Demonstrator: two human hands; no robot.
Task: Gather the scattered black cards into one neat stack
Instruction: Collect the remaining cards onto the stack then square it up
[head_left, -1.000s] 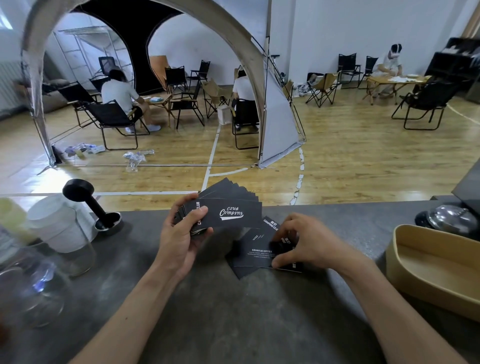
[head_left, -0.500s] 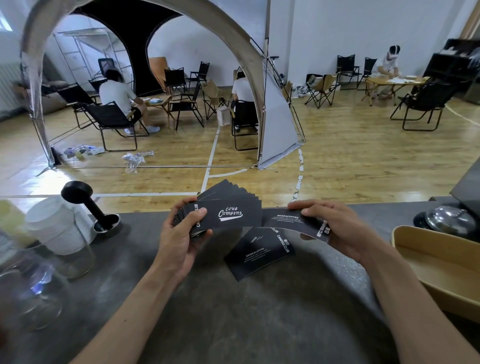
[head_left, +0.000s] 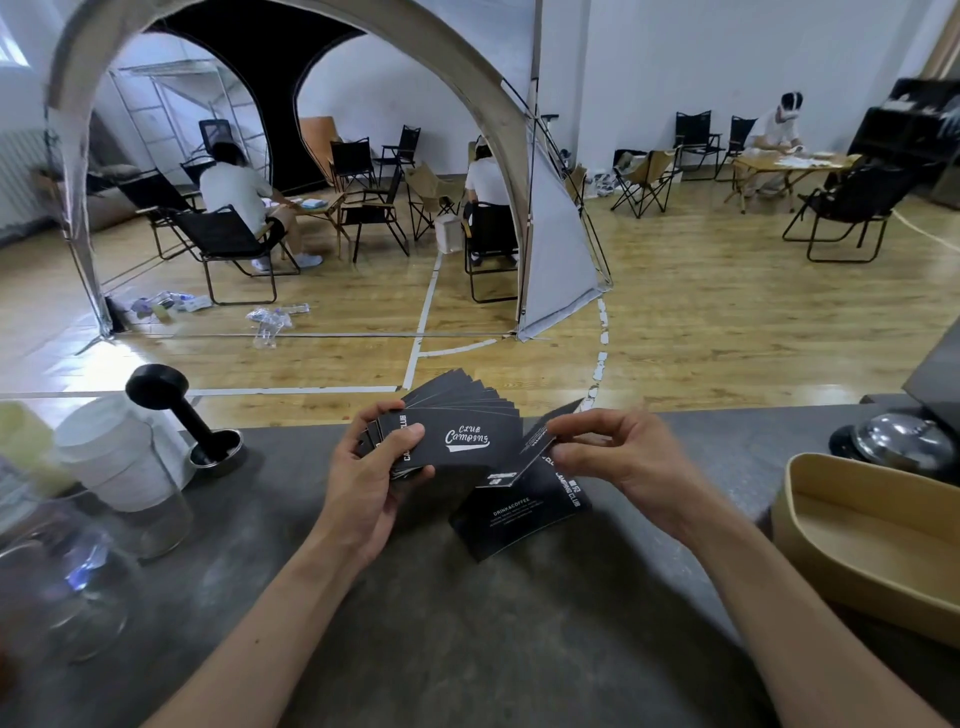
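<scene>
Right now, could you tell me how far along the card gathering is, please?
Mostly done: the left hand holds a fanned bundle of black cards. In hand: the right hand pinches one card beside the bundle. Left: one card on the counter, then squaring the fan.

Indoor camping-themed café hall: folding chairs (head_left: 228, 244), tent arch (head_left: 291, 21), grey counter (head_left: 467, 649).

Left hand (head_left: 371, 470) gripping fanned cards (head_left: 462, 421), right hand (head_left: 618, 457) pinching one card (head_left: 524, 460) — tilted
</scene>
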